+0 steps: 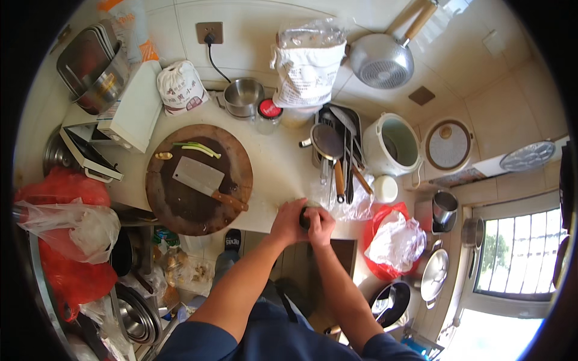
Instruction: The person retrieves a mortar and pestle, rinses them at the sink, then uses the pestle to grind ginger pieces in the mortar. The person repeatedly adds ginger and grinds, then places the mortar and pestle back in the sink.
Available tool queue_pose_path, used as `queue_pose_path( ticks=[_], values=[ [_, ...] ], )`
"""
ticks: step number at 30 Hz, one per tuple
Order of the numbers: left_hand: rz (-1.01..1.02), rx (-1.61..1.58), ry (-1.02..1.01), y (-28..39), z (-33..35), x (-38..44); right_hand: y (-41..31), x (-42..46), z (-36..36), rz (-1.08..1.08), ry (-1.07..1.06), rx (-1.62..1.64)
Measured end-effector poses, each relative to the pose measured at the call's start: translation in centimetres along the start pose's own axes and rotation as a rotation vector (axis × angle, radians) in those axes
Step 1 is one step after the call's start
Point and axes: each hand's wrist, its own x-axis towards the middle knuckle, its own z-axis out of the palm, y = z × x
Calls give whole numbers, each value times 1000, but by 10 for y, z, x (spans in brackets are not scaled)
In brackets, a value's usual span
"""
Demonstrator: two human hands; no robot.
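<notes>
Near the counter's front edge, my left hand [289, 221] grips the side of a small dark, rounded object [305, 218] whose kind I cannot make out. My right hand [320, 224] is closed against its right side, fingers bent over the top. To the left, a round wooden chopping board [158, 198] lies on the counter. A cleaver with a wooden handle [198, 175] rests flat on it, handle towards the lower right. Behind the blade are trimmed scallion pieces [198, 148] and a small piece of ginger [163, 155].
Utensils in a dark rack [356, 117] and a red bag [372, 252] are to the right. A glass jar with a red lid [268, 122], a steel pot [244, 97] and a white cloth sack [307, 76] stand behind. A small oven [135, 108] stands at the left.
</notes>
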Motion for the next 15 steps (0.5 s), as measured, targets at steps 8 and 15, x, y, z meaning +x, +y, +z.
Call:
queue_pose_path(
  ticks=[8, 15],
  values=[
    [-128, -56, -82, 21, -14, -12, 0, 3, -9, 74, -26, -49],
    [-94, -56, -31, 26, -22, 7, 20, 12, -10, 93, -63, 57]
  ],
)
